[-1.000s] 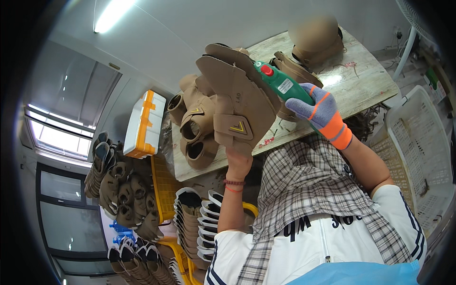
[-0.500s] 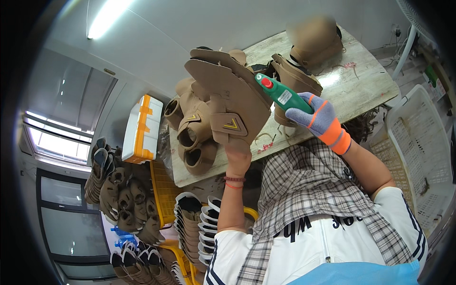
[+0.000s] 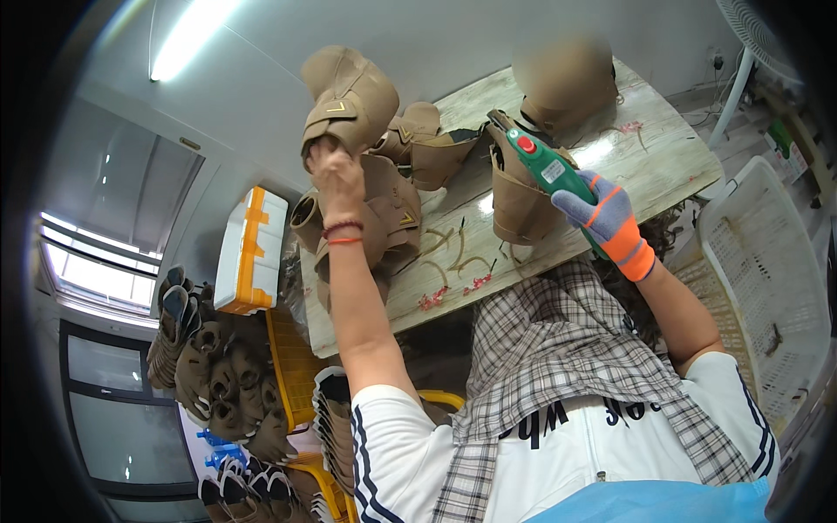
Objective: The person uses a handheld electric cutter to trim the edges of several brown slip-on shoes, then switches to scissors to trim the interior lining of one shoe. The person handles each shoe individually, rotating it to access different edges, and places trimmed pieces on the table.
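My bare left hand (image 3: 338, 183) grips a brown shoe upper (image 3: 349, 100) by its lower opening, raised over the table's far left end. The upper carries a strap with a yellow V-shaped mark. In my right hand (image 3: 606, 222), wearing a grey and orange glove, is a green hand-held tool (image 3: 549, 166) with a red button and a dark narrow tip. That tip points away from me, close above a brown upper (image 3: 523, 200) standing on the table. A pile of uppers (image 3: 379, 213) lies just below my left hand, and another upper (image 3: 436, 157) rests to its right.
Thread scraps and pink bits (image 3: 477, 283) litter the pale wood-grain table (image 3: 645, 148). More uppers (image 3: 571, 87) stand at its back. At left are a white box with orange bands (image 3: 253, 248), a yellow crate (image 3: 292, 370) and heaped uppers (image 3: 222, 375); at right, a white basket (image 3: 767, 279).
My left hand has moved left and away, and the upper in it has turned round and is now over the pile. The green tool has shifted slightly right and down, apart from that upper.
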Motion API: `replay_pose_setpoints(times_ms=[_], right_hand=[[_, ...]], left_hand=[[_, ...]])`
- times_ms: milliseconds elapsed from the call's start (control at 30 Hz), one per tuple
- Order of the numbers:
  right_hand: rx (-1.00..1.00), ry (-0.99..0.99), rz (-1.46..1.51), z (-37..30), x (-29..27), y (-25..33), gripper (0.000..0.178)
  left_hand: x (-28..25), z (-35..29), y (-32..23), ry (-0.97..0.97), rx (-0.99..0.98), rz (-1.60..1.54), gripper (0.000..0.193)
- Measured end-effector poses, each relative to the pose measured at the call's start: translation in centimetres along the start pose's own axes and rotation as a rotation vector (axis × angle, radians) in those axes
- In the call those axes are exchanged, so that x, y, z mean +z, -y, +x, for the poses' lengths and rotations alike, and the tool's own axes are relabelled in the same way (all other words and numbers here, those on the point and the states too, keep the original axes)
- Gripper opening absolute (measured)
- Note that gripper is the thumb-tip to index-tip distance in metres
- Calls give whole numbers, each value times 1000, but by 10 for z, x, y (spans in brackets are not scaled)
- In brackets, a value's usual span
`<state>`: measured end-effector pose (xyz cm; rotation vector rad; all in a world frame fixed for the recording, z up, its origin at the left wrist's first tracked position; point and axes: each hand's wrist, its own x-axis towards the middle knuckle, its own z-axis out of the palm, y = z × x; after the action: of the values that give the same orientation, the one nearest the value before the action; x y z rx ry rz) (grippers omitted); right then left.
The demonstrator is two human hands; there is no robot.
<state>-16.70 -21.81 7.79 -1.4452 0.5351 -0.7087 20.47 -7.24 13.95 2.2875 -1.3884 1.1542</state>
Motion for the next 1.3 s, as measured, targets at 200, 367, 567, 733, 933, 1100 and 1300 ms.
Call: replay_pose_setpoints(times_ms=[200,367,567,733,933,1100,1300], right_hand=[[-65,-29,-234,-13,-19,-22,49],[-366,43,-453,-27,-16,-16,51],[-669,1,-694,-40,-16,-13,58],[-744,29,-752,-52,-29,-11,57],[-760,49,-720,-58,-26,-10,59],[-783,51,-729,-55,-15,-8,60],[-749,80,-580,-52,3,-4,58]], left_hand=[[-67,-10,-44,-230,-624,-1095,23],[-117,-36,-38,-263,-907,-2088,19],[-114,-66,-36,-141,-1247,-2205,20],[-100,-79,-41,106,-1185,-2486,25],[-86,-83,-49,138,-1205,-2573,24],[-76,-88,-50,41,-1352,-2435,21],[-100,-91,-78,-3,-1160,-2490,30]])
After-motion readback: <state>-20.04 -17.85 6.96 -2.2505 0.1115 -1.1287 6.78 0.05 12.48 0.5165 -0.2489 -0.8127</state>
